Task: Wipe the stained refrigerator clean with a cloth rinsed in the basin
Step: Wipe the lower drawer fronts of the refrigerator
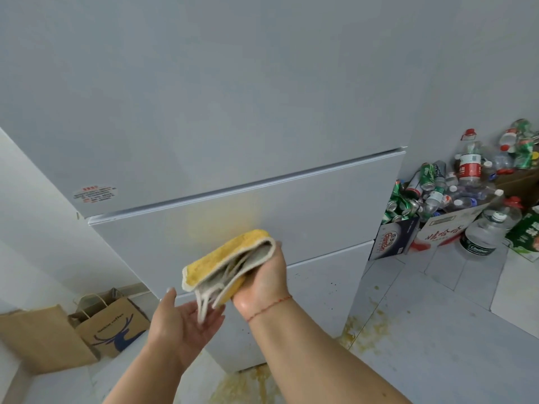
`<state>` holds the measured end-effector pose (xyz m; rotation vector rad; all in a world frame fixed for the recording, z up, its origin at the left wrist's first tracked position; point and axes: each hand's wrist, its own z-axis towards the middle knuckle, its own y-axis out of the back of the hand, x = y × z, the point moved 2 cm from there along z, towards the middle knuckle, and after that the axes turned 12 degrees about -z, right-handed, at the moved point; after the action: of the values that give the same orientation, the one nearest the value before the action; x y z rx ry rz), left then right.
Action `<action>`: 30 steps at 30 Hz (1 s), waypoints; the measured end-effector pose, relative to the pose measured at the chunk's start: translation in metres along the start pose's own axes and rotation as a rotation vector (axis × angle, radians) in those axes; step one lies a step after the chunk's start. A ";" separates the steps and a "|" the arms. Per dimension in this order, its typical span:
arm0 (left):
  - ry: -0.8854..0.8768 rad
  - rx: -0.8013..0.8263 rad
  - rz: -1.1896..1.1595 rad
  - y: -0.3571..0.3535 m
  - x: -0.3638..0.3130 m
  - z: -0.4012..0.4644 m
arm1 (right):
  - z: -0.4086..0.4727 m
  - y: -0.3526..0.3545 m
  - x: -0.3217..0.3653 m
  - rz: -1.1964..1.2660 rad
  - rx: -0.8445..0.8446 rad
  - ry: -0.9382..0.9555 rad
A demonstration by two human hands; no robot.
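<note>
Palm up, the left hand (186, 322) lies open beneath the folded yellow cloth (230, 263), which the right hand (264, 282) grips before the stained refrigerator (320, 217).

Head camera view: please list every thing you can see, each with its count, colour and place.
refrigerator: one, white, centre, yellowish stain on the middle door
cloth: one, yellow and white, folded, before the door
paper bags: two, brown, floor at left
boxes of cans and bottles: several, mixed colours, floor at right
floor stains: yellowish, beside the refrigerator
left hand: open under the cloth's hanging end
right hand: grips the cloth
</note>
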<state>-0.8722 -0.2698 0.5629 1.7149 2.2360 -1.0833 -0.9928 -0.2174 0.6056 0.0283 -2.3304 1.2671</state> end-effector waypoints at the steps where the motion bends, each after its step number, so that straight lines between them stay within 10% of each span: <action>1: 0.054 0.067 -0.042 0.001 0.002 -0.002 | -0.007 0.007 -0.001 0.001 0.016 -0.025; 14: 0.012 0.338 0.090 0.002 0.003 -0.022 | -0.033 0.070 0.038 -0.392 0.164 -0.051; 19: -0.004 0.222 0.069 0.003 0.009 -0.019 | -0.042 0.068 0.026 -1.140 0.127 0.298; 24: -0.022 0.245 0.005 -0.009 0.016 -0.016 | -0.046 0.067 0.002 -1.757 0.375 0.253; 30: -0.173 0.253 0.143 -0.031 0.037 -0.004 | -0.040 0.088 0.019 -1.557 0.010 0.364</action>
<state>-0.9108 -0.2409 0.5619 1.7625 1.9100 -1.4686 -1.0151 -0.1313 0.5627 1.2084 -1.2482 0.3651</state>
